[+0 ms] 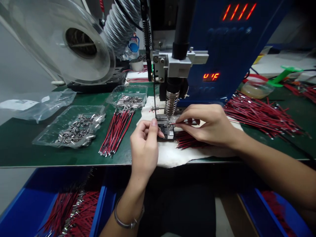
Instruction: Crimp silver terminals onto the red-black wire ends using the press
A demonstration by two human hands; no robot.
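Note:
Under the soldering head [172, 98] of a blue machine, a small metal fixture [169, 131] sits on a white cloth [170, 154]. My right hand [209, 125] pinches a red-and-black wire [180, 123], its tip reaching over the fixture. On the fixture's left side is my left hand [145, 141], thumb and fingers pressed together; whatever lies between them is too small or hidden to name. Beneath my right hand lies a bunch of red and black wires [187, 141], partly covered by it.
Clear trays of metal connectors [76, 131] stand at the left, beside a wire bundle [116, 131]. A wire pile [261, 113] lies at the right. A large clear spool [106, 65] rises at the back left. Blue bins [100, 210] with wires sit below the table edge.

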